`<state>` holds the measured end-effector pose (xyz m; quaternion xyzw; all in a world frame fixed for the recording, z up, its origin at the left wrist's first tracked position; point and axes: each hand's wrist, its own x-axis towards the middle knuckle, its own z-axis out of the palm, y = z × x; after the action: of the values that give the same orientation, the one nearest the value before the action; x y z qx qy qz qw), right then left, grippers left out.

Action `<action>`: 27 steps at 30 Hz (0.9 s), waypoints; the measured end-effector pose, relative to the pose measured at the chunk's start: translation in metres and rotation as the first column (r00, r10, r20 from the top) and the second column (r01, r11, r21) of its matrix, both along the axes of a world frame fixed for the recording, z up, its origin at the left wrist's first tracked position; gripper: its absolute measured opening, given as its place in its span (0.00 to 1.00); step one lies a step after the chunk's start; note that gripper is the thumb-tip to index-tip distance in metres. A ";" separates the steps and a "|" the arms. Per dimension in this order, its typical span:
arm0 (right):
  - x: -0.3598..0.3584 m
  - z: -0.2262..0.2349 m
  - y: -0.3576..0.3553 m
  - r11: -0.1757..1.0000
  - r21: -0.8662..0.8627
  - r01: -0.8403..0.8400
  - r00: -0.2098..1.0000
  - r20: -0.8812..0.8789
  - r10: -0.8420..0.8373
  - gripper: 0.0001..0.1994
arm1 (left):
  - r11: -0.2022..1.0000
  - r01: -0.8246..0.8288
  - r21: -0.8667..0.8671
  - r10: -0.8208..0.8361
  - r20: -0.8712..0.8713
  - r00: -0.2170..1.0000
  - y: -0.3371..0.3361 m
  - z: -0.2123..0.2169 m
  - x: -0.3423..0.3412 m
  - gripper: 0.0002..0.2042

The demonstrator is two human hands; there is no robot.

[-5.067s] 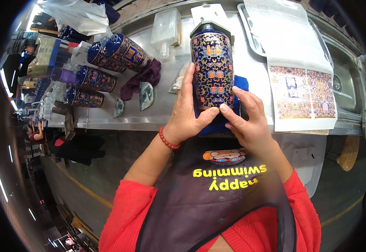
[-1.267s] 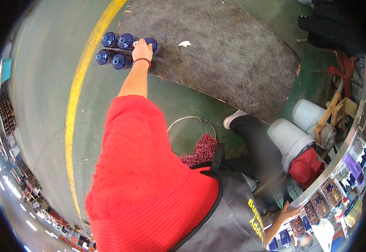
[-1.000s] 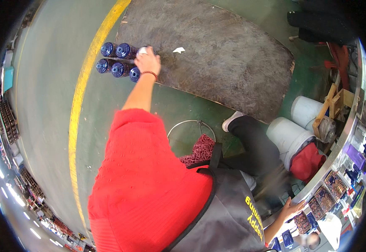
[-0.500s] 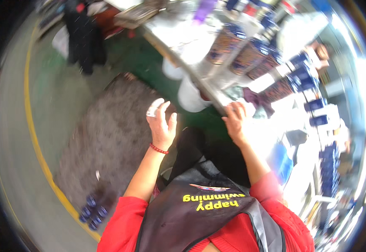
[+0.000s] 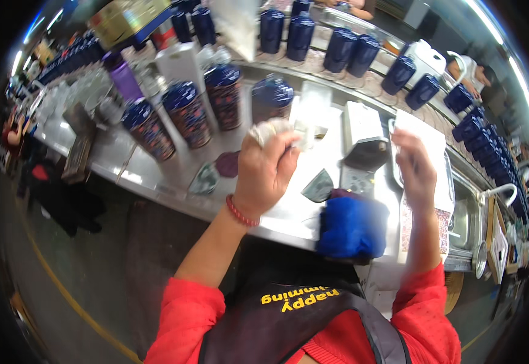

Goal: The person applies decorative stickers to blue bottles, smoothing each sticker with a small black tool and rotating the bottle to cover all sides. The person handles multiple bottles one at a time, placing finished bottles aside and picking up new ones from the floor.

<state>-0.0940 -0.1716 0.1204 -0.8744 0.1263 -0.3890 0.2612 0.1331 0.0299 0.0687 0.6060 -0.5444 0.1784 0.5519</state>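
My left hand (image 5: 267, 170), a red bead bracelet at its wrist, is raised over the metal bench with fingers loosely bent and the thumb apart. Pale coverings blur at its fingertips. Just beyond them stands a patterned canister with a glossy dark blue lid (image 5: 272, 91). I see nothing held in this hand. My right hand (image 5: 417, 170) is smeared by motion above a white tray (image 5: 449, 200), so its fingers and anything in them are unclear. Between my hands, near the bench edge, lie a bright blue cloth bundle (image 5: 352, 227) and a grey-green cloth piece (image 5: 318, 186).
Patterned canisters with blue lids (image 5: 185, 115) stand at the left beside a purple bottle (image 5: 122, 76). A white box-shaped item (image 5: 363, 124) sits ahead. Dark blue canisters (image 5: 340, 50) line the far side. At right is a sink (image 5: 468, 215). Other people work at the far side.
My view has swung right, from the floor and bench corner to the bench top. My left hand has moved from above the floor to near a canister; my right hand has left the bench edge.
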 end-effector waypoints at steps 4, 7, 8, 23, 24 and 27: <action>0.047 0.013 -0.156 0.990 -0.128 0.051 0.999 -0.011 -0.053 0.09 | 0.950 0.044 0.308 -0.073 0.083 0.994 -0.013 -0.029 -0.033 0.11; 0.115 0.006 -0.260 0.960 -0.251 0.123 0.986 -0.076 -0.146 0.14 | 0.812 -0.062 0.580 0.021 0.077 0.997 -0.006 -0.053 -0.042 0.14; 0.139 0.004 -0.288 0.950 -0.251 0.184 0.965 -0.136 -0.223 0.16 | 0.759 -0.133 0.637 0.082 0.109 0.991 -0.004 -0.060 -0.043 0.15; 0.212 -0.031 -0.397 0.853 -0.440 0.280 0.955 0.040 -0.293 0.09 | 0.707 -0.362 0.607 0.326 0.174 0.929 0.022 -0.071 -0.054 0.20; 0.202 -0.028 -0.389 0.853 -0.427 0.299 0.944 0.000 -0.331 0.09 | 0.733 -0.352 0.582 0.317 0.166 0.934 0.023 -0.067 -0.054 0.20; 0.151 0.005 -0.355 0.866 -0.455 0.208 0.978 0.074 -0.196 0.08 | 0.819 -0.311 0.483 0.278 0.141 0.950 0.025 -0.052 -0.055 0.22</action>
<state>0.0573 -0.5264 0.1251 -0.8882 0.1179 -0.4439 0.0064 0.0776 0.0551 0.0162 0.7985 -0.4889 0.1340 0.3246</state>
